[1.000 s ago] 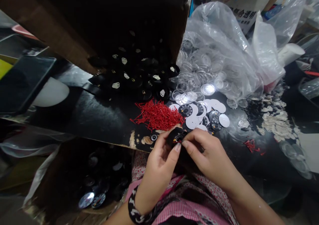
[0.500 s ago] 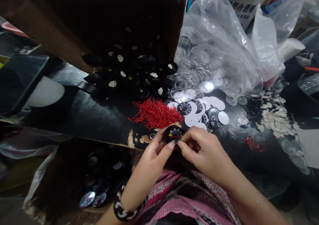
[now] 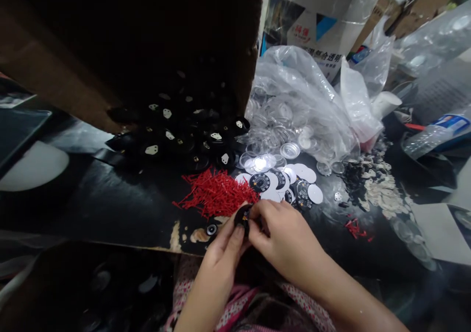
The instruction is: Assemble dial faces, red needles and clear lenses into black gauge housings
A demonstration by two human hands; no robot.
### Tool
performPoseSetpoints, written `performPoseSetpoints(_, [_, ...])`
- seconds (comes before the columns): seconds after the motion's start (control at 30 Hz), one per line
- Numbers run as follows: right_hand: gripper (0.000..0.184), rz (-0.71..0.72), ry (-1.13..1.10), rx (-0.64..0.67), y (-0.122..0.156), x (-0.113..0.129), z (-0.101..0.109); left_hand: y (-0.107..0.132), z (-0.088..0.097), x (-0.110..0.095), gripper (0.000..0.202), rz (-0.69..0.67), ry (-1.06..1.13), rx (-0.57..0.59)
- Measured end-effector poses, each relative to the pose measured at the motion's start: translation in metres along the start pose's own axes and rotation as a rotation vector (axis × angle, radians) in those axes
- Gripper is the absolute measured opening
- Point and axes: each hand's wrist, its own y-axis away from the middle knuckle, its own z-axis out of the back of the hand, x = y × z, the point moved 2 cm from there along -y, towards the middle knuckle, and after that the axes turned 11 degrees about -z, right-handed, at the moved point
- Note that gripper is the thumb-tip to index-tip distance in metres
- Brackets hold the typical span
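My left hand (image 3: 222, 254) holds a small round black dial gauge (image 3: 241, 216) by its rim at the table's front edge, its printed face tilted up. Bent over that face, my right hand (image 3: 283, 231) has thumb and forefinger pinched together. Whatever lies between those fingertips is hidden, and the hand covers much of the dial. Just behind is a heap of thin red pointers (image 3: 217, 193). Beside the heap lie printed black dial plates (image 3: 259, 182) and white discs (image 3: 315, 193), overlapping one another.
A large cardboard box (image 3: 79, 84) at the back left spills black round cases (image 3: 196, 161). Clear plastic covers (image 3: 290, 150) pour from a plastic bag (image 3: 312, 87). Small pale metal plates (image 3: 382, 190) and a few loose red pointers (image 3: 355, 228) lie to the right.
My view has tilted up and shifted right. My right hand has come further over the dial, covering the face and red pointer that showed before. The left hand keeps its hold.
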Motion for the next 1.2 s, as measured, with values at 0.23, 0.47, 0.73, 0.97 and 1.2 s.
performPoseSetpoints(0.23, [0.033, -0.175, 0.145, -0.252, -0.065, -0.055, 0.023, -0.007, 0.011, 0.003, 0.045, -0.04, 0.068, 0.034])
performPoseSetpoints(0.47, [0.026, -0.095, 0.157, -0.301, -0.078, -0.078, 0.03, -0.01, 0.002, -0.01, 0.034, -0.014, 0.291, -0.034])
performPoseSetpoints(0.73, [0.034, 0.024, -0.36, 0.041, -0.002, -0.012, 0.004, -0.008, 0.002, -0.01, 0.029, 0.011, 0.33, 0.1])
performPoseSetpoints(0.97, [0.03, -0.024, -0.251, -0.024, -0.002, -0.005, -0.006, 0.004, -0.001, -0.011, 0.041, -0.164, -0.106, 0.177])
performPoseSetpoints(1.2, [0.042, 0.054, -0.068, -0.206, -0.006, 0.004, -0.017, 0.012, -0.008, -0.015, 0.039, -0.252, -0.256, 0.198])
